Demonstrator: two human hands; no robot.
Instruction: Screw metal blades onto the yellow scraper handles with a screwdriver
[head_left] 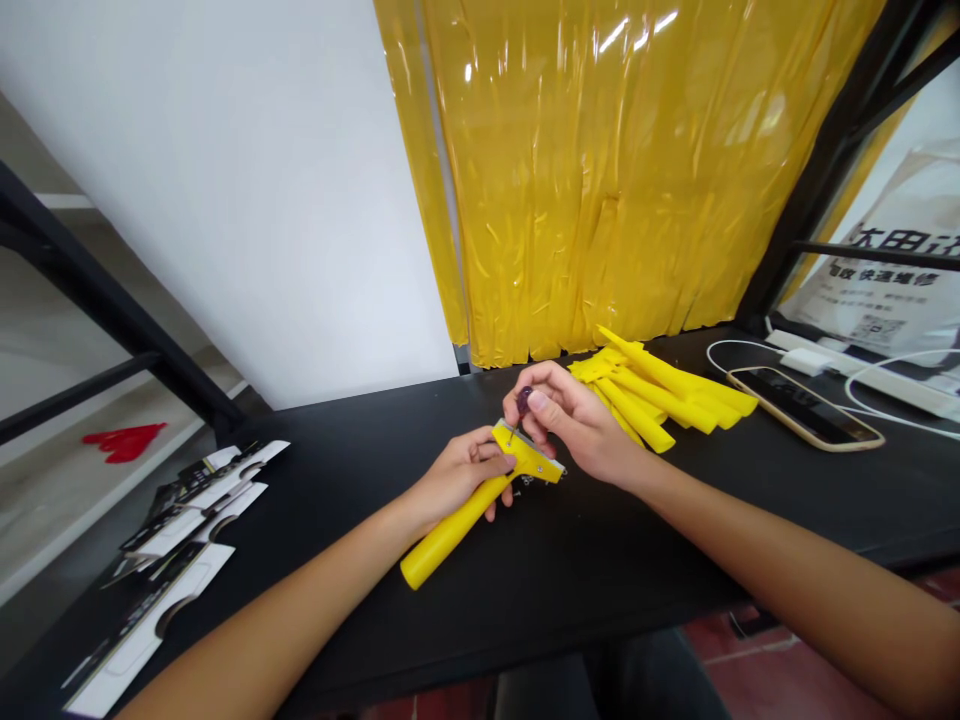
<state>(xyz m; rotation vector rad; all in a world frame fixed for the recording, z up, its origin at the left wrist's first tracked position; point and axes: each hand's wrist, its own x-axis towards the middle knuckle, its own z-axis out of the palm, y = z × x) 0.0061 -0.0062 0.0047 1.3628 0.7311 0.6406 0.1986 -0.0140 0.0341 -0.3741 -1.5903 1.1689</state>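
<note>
A yellow scraper (459,528) with a wide head lies slanted over the black table, its round handle pointing toward me. My left hand (469,468) is closed around the neck of it, thumb on top. In my right hand (566,415) a small screwdriver (524,400) with a dark, round handle is pinched between thumb and fingers. Its thin shaft points down to the scraper's head, near one end. A screw shows at the other end of the head. Small loose bits, perhaps screws, lie on the table (360,480) beneath the head.
Several yellow scraper handles (667,390) are piled behind my right hand. A phone (806,405) with a white cable lies at the right, beside a power strip (862,370). Flat black-and-white card sleeves (180,585) are stacked at the left. A yellow plastic curtain (600,200) hangs behind.
</note>
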